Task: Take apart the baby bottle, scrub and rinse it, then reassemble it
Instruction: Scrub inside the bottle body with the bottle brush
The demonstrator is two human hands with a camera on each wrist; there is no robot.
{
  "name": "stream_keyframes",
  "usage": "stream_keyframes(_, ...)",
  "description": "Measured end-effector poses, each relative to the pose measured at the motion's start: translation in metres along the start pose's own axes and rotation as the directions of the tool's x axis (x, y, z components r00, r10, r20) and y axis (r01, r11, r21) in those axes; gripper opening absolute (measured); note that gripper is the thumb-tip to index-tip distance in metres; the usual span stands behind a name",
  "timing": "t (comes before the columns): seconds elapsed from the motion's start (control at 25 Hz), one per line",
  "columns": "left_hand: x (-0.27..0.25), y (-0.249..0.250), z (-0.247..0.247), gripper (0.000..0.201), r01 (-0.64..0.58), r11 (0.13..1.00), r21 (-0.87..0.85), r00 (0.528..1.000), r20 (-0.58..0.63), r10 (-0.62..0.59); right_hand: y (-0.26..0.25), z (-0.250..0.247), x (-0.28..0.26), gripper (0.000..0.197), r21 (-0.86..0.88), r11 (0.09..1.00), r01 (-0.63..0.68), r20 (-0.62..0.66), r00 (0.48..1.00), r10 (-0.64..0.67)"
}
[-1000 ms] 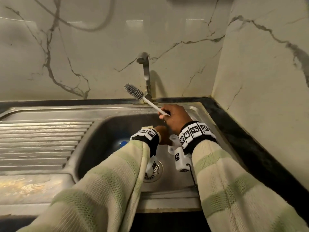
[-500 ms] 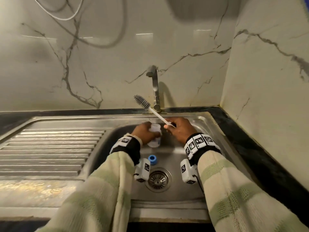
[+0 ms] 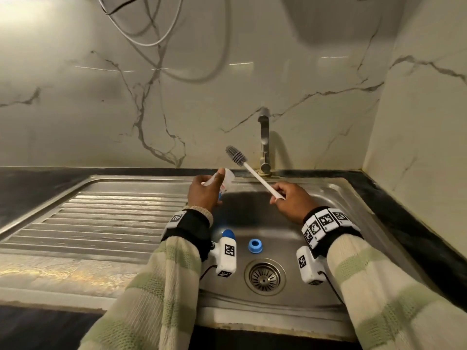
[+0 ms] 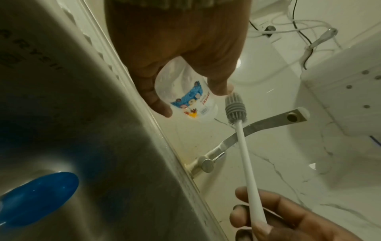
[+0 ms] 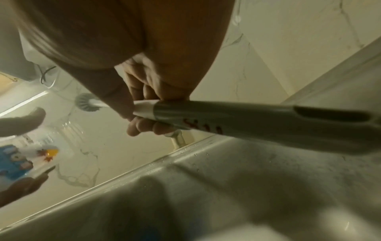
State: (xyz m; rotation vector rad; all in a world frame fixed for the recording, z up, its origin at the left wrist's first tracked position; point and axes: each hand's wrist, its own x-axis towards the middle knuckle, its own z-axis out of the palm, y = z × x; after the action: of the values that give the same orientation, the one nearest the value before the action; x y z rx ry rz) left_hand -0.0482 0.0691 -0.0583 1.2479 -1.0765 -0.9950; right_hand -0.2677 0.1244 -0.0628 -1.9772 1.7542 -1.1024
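Note:
My left hand (image 3: 205,193) grips the clear baby bottle body (image 3: 222,180) with a blue cartoon print (image 4: 190,99), lifted above the sink's back left rim, its open mouth tilted toward the brush. My right hand (image 3: 290,201) holds the white handle of a bottle brush (image 3: 255,175); its grey bristle head (image 3: 235,156) points up-left, just right of the bottle mouth and outside it (image 4: 234,107). On the basin floor lie a blue collar ring (image 3: 255,245) and a blue cap (image 3: 228,234), the cap partly hidden by my left wrist camera.
The steel sink (image 3: 336,195) has a round drain (image 3: 264,277) at its floor and a ribbed draining board (image 3: 101,218) on the left. A tap (image 3: 264,140) stands at the back rim with no water running. Marble walls close the back and right; cables hang on the back wall.
My left hand has lifted the bottle out of the basin, up and to the left. My right hand with the brush moved right, so the hands now stand apart.

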Motion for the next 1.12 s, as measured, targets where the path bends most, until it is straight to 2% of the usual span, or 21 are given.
stream_keyframes(0.08, 0.006, -0.006, 0.001, 0.051, 0.019, 1.000, -0.014, 1.000, -0.010, -0.019, -0.002, 0.000, -0.003, 0.024, 0.063, 0.998, 0.003, -0.018, 1.000, -0.002)
stream_keyframes(0.2, 0.008, -0.006, 0.000, 0.051, 0.020, 0.998, -0.057, 0.999, -0.033, -0.022, -0.004, -0.002, -0.007, 0.035, 0.253, 0.967, -0.020, -0.041, 0.999, 0.031)
stream_keyframes(0.28, 0.013, -0.003, -0.002, 0.051, 0.041, 0.996, -0.083, 0.998, -0.047, -0.045, -0.006, -0.002, -0.006, 0.034, 0.275, 0.961, -0.006, -0.047, 0.999, 0.020)
stream_keyframes(0.44, 0.025, 0.003, -0.010, 0.040, 0.132, 0.984, -0.121, 0.987, -0.074, -0.142, -0.009, -0.001, 0.002, 0.015, 0.093, 0.995, -0.018, -0.048, 0.999, 0.023)
stream_keyframes(0.52, 0.027, 0.005, -0.016, 0.043, 0.154, 0.969, -0.192, 0.980, -0.096, -0.175, -0.010, -0.001, 0.001, 0.017, 0.117, 0.992, -0.043, -0.050, 0.998, 0.049)
stream_keyframes(0.6, 0.028, 0.005, -0.020, 0.051, 0.125, 0.968, -0.219, 0.978, -0.138, -0.158, -0.012, 0.001, -0.004, 0.014, 0.238, 0.969, -0.066, -0.024, 0.997, 0.074)
stream_keyframes(0.64, 0.028, 0.004, -0.022, 0.054, 0.105, 0.966, -0.237, 0.976, -0.161, -0.146, -0.012, 0.001, -0.006, 0.022, 0.274, 0.958, -0.080, -0.014, 0.996, 0.087)
stream_keyframes(0.72, 0.029, 0.004, -0.024, 0.052, 0.059, 0.956, -0.288, 0.968, -0.217, -0.125, -0.010, 0.002, -0.006, 0.028, 0.248, 0.962, -0.110, -0.002, 0.993, 0.114)
stream_keyframes(0.8, 0.029, 0.006, -0.026, 0.047, 0.016, 0.948, -0.318, 0.957, -0.268, -0.106, -0.008, 0.002, -0.003, 0.024, 0.169, 0.980, -0.108, 0.015, 0.994, 0.107)
stream_keyframes(0.92, 0.028, 0.011, -0.026, 0.059, 0.028, 0.924, -0.381, 0.965, -0.230, -0.124, -0.007, 0.004, -0.002, 0.020, 0.082, 0.995, -0.063, 0.049, 0.997, 0.059)
stream_keyframes(1.0, 0.026, 0.013, -0.026, 0.067, 0.066, 0.877, -0.475, 0.976, -0.153, -0.156, -0.008, 0.004, -0.004, 0.019, 0.109, 0.992, -0.060, 0.050, 0.997, 0.055)
stream_keyframes(1.12, 0.027, 0.012, -0.026, 0.073, 0.059, 0.870, -0.489, 0.981, -0.135, -0.143, -0.008, 0.000, -0.005, 0.017, 0.084, 0.996, -0.032, 0.026, 0.999, 0.030)
